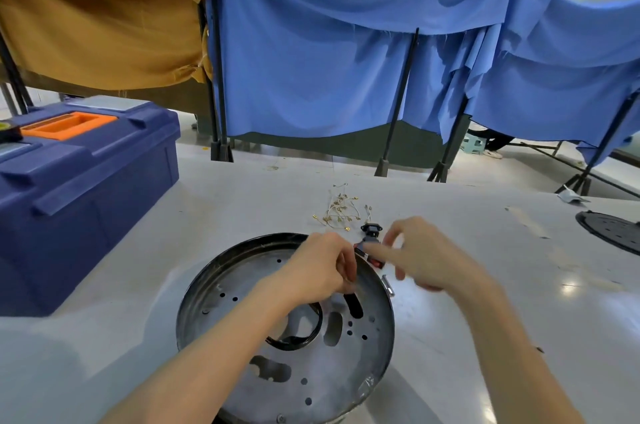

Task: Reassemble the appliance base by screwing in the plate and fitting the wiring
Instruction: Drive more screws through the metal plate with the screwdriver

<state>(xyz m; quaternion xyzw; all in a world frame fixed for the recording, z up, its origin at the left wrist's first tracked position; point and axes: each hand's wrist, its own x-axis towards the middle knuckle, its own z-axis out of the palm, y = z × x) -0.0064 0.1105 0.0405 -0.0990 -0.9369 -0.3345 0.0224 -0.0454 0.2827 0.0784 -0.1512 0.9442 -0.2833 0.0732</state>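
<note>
While flat, base (221, 319) open-side up, hands (322, 268) (426, 257) at rim.

— What sits in the middle?
— A round appliance base (270, 239) on the white table (519, 302), its metal plate (311, 382) full of holes and slots facing up.
— And the hands?
— The left hand (322, 268) curls its fingers at the far rim; what they hold is hidden. The right hand (426, 257), blurred, has its forefinger out toward a small red-and-black part (375, 262) just beside that rim.
— Beyond them?
— A loose bundle of wires (337, 210), a black socket (370, 229), and a blue toolbox (79, 188) at the left.
</note>
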